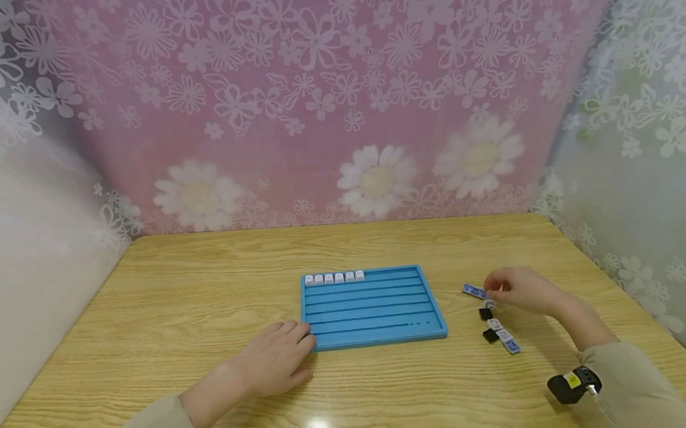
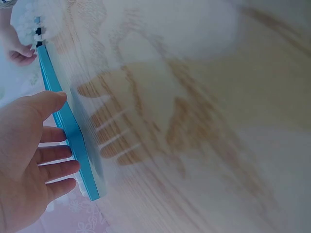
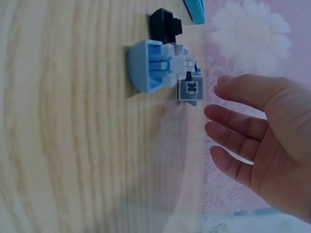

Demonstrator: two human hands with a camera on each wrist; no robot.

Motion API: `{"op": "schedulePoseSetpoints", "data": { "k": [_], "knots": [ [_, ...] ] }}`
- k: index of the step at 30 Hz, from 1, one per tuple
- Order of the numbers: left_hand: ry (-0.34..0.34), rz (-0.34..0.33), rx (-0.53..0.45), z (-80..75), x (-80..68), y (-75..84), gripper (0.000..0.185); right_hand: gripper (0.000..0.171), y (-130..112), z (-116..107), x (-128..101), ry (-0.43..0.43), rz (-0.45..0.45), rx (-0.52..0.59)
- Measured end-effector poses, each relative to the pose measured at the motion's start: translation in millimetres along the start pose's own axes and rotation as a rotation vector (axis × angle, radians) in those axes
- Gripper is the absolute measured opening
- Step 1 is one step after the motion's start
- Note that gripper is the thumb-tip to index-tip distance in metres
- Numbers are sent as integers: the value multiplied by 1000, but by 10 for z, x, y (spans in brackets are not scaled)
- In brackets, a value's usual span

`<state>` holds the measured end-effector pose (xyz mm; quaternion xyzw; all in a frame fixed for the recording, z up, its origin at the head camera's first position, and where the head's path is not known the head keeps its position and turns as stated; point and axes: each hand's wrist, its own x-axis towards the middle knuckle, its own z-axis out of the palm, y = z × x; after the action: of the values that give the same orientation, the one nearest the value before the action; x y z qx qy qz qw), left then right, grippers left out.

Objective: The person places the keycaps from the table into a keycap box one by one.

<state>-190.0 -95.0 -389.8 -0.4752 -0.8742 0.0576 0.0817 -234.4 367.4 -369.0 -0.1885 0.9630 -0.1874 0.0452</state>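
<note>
A blue slotted tray [image 1: 369,321] lies on the table. In its back row, several white keycaps [image 1: 334,278] stand side by side from the left end. My left hand [image 1: 278,359] rests at the tray's front left corner, fingers extended along the edge. To the tray's right, my right hand [image 1: 524,290] reaches over loose keycaps, fingertips close by a long blue keycap [image 1: 473,290]. The right wrist view has its thumb and fingers apart, with nothing visible between them. A grey keycap [image 3: 191,90] lies underside up near those fingertips.
Nearer me on the right are black keycaps [image 1: 490,336], white keycaps [image 1: 495,324] and another blue keycap [image 1: 512,346]. A flowered pink curtain [image 1: 322,108] hangs behind the wooden table [image 1: 214,271]. A black wrist camera [image 1: 568,388] sits at my right sleeve.
</note>
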Motion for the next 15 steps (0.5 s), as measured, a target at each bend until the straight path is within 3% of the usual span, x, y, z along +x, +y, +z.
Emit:
{"op": "schedulePoseSetpoints", "data": {
  "k": [9, 15],
  "knots": [
    [3, 2, 3, 11, -4, -4, 32, 15, 16, 58, -11, -46, 58, 23],
    [6, 3, 3, 13, 3, -6, 32, 20, 3, 100, -8, -64, 114, -38]
  ]
}}
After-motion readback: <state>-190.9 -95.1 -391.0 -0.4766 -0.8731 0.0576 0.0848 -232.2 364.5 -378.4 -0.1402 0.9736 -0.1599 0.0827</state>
